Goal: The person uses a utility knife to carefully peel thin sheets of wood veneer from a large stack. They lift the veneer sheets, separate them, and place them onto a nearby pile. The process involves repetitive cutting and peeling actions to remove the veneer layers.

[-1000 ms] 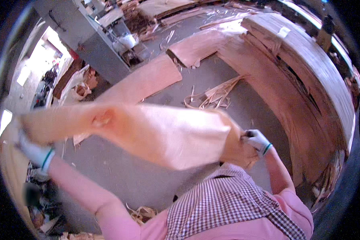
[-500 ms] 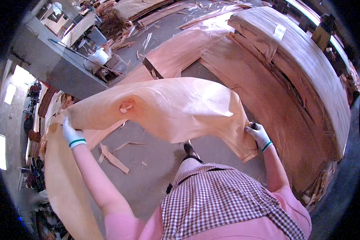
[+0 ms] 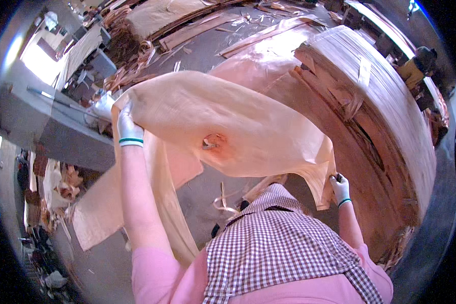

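I hold a large thin sheet of pale wood veneer [image 3: 248, 121] in the air in front of me; it sags and has a reddish knot hole near its middle. My left hand [image 3: 126, 124], in a white glove with a green cuff, grips the sheet's left edge, arm raised. My right hand [image 3: 340, 188], gloved the same way, grips the sheet's lower right corner, close to the tall veneer stack.
A tall stack of veneer sheets [image 3: 390, 116] stands at my right. More sheets [image 3: 106, 213] and scraps lie on the grey floor [image 3: 213, 182] to my left. A grey machine [image 3: 61, 126] stands at the left, and a person [image 3: 415, 66] is at the far right.
The sheet has swung rightward toward the tall stack, and my left hand has risen and moved inward with it. My right hand has dropped lower beside the stack.
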A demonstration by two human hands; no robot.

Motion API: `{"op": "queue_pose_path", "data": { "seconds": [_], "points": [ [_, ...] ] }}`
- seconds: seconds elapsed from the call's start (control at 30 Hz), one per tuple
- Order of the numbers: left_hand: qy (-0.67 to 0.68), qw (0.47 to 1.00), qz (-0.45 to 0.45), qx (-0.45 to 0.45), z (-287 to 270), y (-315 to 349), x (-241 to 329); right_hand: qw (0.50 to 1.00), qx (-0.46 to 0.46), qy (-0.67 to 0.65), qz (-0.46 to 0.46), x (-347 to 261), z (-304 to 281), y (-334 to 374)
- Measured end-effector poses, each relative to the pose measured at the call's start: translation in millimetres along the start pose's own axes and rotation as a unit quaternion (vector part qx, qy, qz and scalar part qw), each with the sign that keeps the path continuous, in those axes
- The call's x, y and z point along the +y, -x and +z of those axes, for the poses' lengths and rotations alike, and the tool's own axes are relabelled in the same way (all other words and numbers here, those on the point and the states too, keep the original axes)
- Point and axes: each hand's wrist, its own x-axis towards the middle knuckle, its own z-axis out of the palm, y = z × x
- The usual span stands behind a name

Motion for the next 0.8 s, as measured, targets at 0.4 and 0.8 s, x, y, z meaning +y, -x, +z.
{"op": "queue_pose_path", "data": {
  "seconds": [0.4,0.8],
  "points": [
    [-0.075,0.993,0.045,-0.081,144,-351,68,0.926,-0.132,0.353,0.025,-132,202,-351],
    [-0.098,0.938,0.100,-0.316,164,-597,234,0.903,-0.419,0.019,-0.096,-518,615,-595]
  ]
}}
